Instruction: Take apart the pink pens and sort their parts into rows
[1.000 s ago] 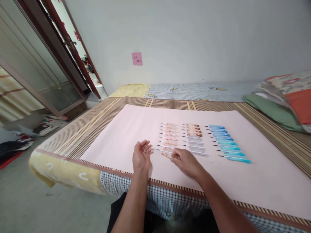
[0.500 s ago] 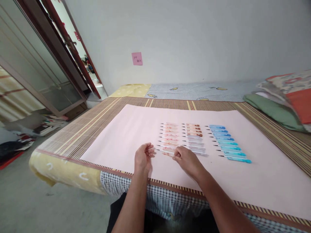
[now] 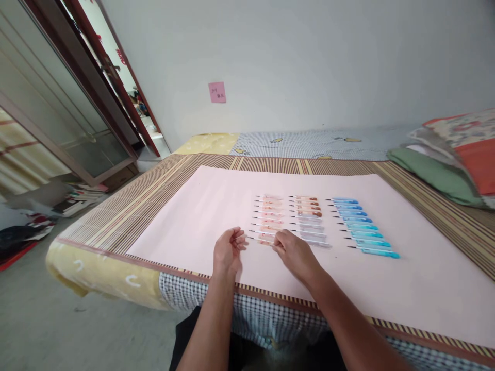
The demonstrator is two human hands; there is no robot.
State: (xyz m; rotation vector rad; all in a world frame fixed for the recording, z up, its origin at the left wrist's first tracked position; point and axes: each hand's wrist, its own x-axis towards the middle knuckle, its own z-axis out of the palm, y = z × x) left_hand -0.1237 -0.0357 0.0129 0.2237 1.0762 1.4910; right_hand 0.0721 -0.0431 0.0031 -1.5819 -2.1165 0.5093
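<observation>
Several slim pens lie in three columns on a pale pink sheet. The left column has pink-patterned pens, the middle one brown pens above greyish pens, the right one blue and teal pens. My right hand is closed on the right end of the nearest pink-patterned pen, which lies at the bottom of the left column. My left hand is beside that pen's dark tip, its fingers curled loosely and apart, with nothing visible in them.
The sheet lies on a striped mat over a bed. Folded green cloth and a patterned pillow are at the right. A pink note is on the wall; a doorway stands at the left.
My right hand has shifted slightly left and up with the pen's end. The thin clear piece seen at my left fingertips earlier no longer shows there.
</observation>
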